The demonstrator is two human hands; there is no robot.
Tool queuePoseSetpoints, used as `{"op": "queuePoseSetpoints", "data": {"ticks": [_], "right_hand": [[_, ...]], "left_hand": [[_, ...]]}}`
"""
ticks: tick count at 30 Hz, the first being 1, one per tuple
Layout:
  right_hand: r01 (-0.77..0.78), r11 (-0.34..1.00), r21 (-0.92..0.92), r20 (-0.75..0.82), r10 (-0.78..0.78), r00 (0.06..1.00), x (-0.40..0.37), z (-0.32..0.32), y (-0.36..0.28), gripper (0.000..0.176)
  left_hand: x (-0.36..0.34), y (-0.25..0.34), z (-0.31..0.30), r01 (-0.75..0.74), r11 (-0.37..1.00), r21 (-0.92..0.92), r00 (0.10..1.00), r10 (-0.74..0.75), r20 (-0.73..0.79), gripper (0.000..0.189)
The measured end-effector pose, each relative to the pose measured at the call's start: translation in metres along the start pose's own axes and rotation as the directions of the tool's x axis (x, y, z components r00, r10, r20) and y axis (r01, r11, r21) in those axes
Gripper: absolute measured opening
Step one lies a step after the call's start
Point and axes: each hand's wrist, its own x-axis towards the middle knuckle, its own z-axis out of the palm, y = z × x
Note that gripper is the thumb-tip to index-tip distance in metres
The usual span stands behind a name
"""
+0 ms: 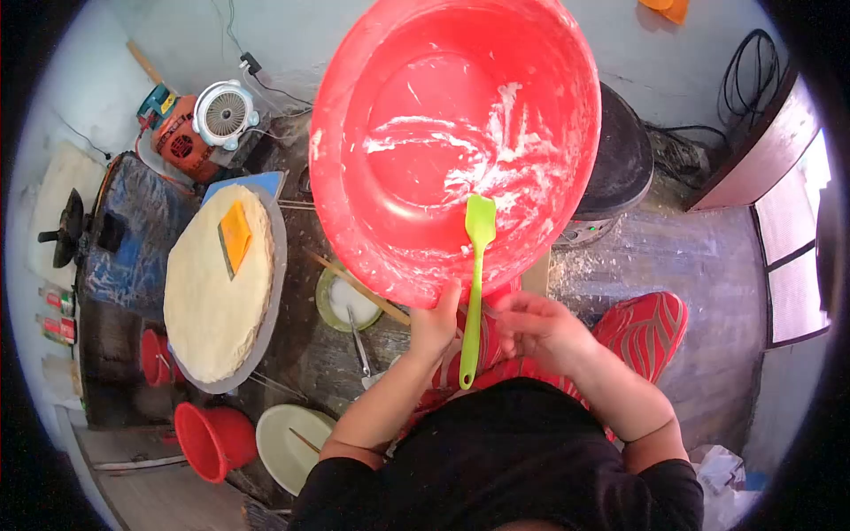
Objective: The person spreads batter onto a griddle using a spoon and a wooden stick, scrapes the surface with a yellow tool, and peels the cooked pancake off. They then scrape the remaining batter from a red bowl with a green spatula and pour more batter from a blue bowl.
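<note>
My left hand (434, 323) grips the near rim of a large red basin (354, 159), its thumb on the rim. The basin is tilted, its inside facing me, with white paste smeared over the bottom and right wall. A lime-green silicone spatula (478, 257) lies across the near rim, blade against the inner wall and handle pointing down towards me. My right hand (544, 329) is just right of the handle, fingers bent and loosely apart, with a small gap to the spatula. Whether its fingers touch the basin's underside is hidden.
A thick round slab of pale dough (217, 292) with an orange scraper (235, 237) stands left. Below it are a red bucket (212, 442) and a pale bowl (283, 442). A green bowl (329, 305) holds white stuff. An orange gas cylinder (181, 142) stands behind.
</note>
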Motion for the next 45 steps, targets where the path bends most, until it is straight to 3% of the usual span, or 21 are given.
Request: {"op": "queuePoseSetpoints", "data": {"ticks": [1,3,5,7,9,11,12,13,16,17,18,19,21,22,24,27,35,37,41,44,45], "right_hand": [[-0.006,1.0,-0.001,-0.001,0.006,1.0,-0.001,0.0,-0.003,0.019],[0.244,0.969,-0.047,-0.172,-0.248,0.953,-0.007,0.0,-0.009,0.023],[0.195,0.976,-0.095,-0.217,-0.211,0.953,-0.01,0.0,-0.005,0.028],[0.119,0.953,-0.278,-0.022,-0.13,0.991,-0.006,0.006,0.013,0.035],[0.036,0.99,-0.138,-0.027,-0.04,0.999,-0.006,0.016,0.015,0.039],[0.037,0.98,-0.195,-0.055,-0.048,0.997,-0.008,0.017,0.009,0.035],[0.144,0.954,-0.264,-0.131,-0.184,0.974,-0.005,0.004,0.014,0.029],[0.143,0.953,-0.266,-0.123,-0.18,0.976,-0.011,-0.001,0.003,0.029],[0.058,0.973,-0.226,-0.308,-0.128,0.943,-0.025,-0.012,-0.032,0.031],[0.163,0.682,-0.713,-0.295,-0.503,0.812,-0.025,-0.016,-0.038,0.034],[0.101,0.175,-0.979,-0.074,-0.774,0.628,-0.024,-0.018,-0.043,0.038],[0.098,0.173,-0.98,-0.074,-0.775,0.628,-0.024,-0.017,-0.053,0.038],[-0.086,-0.303,-0.949,0.198,-0.785,0.587,-0.027,-0.011,-0.081,0.04],[-0.088,-0.3,-0.95,0.195,-0.788,0.584,-0.026,-0.004,-0.092,0.04],[-0.052,-0.415,-0.909,0.35,-0.823,0.448,-0.018,0.015,-0.11,0.04],[-0.171,-0.525,-0.834,0.42,-0.805,0.419,-0.013,0.034,-0.124,0.042],[-0.168,-0.55,-0.818,0.354,-0.711,0.607,-0.026,0.006,-0.096,0.047],[-0.254,-0.526,-0.811,0.207,-0.665,0.718,-0.031,-0.015,-0.08,0.046],[-0.331,-0.502,-0.799,0.119,-0.671,0.732,-0.036,-0.028,-0.077,0.045],[-0.238,-0.431,-0.871,0.249,-0.803,0.542,-0.04,-0.013,-0.101,0.039],[-0.239,-0.426,-0.873,0.246,-0.806,0.539,-0.038,-0.007,-0.11,0.039]], "left_hand": [[0.0,-0.004,-0.003,-0.069,0.998,-0.011,0.997,0.069,0.038,0.026],[-0.003,-0.013,0.001,-0.032,0.995,-0.09,0.999,0.032,-0.001,0.027],[-0.008,-0.013,0.009,0.004,0.985,-0.17,0.999,-0.011,-0.041,0.027],[-0.008,-0.008,0.017,-0.037,0.996,-0.081,0.999,0.035,-0.033,0.028],[-0.006,-0.01,0.014,0.013,0.995,-0.095,1.0,-0.014,-0.009,0.029],[-0.002,-0.014,0.007,0.065,0.993,-0.102,0.998,-0.065,0.0,0.03],[0.002,-0.018,0.003,0.03,0.996,-0.085,1.0,-0.03,0.005,0.037],[0.006,-0.02,0.0,-0.008,0.998,-0.07,1.0,0.009,0.009,0.047],[0.008,-0.009,-0.001,-0.058,0.996,-0.065,0.998,0.059,0.007,0.046],[0.009,-0.002,0.002,-0.063,0.996,-0.07,0.998,0.064,0.009,0.046],[0.01,0.006,0.004,-0.061,0.996,-0.059,0.998,0.062,0.006,0.037],[0.01,0.012,0.007,-0.058,0.997,-0.048,0.998,0.058,0.003,0.029],[0.013,0.016,0.008,-0.063,0.998,-0.025,0.998,0.064,0.016,0.03],[0.015,0.019,0.009,-0.068,0.998,0.002,0.997,0.068,0.031,0.032],[0.017,0.024,0.012,-0.104,0.993,0.046,0.994,0.102,0.048,0.032],[0.016,0.035,0.017,-0.146,0.976,0.161,0.988,0.135,0.079,0.033],[0.015,0.048,0.023,-0.212,0.93,0.301,0.972,0.168,0.167,0.033],[0.012,0.043,0.027,-0.102,0.972,0.212,0.995,0.099,0.027,0.034],[0.018,0.036,0.022,-0.081,0.996,0.046,0.996,0.079,0.04,0.035],[0.018,0.041,0.022,-0.05,0.999,-0.002,0.998,0.05,0.027,0.036],[0.019,0.039,0.02,-0.054,0.996,0.066,0.998,0.054,0.011,0.036]]}}
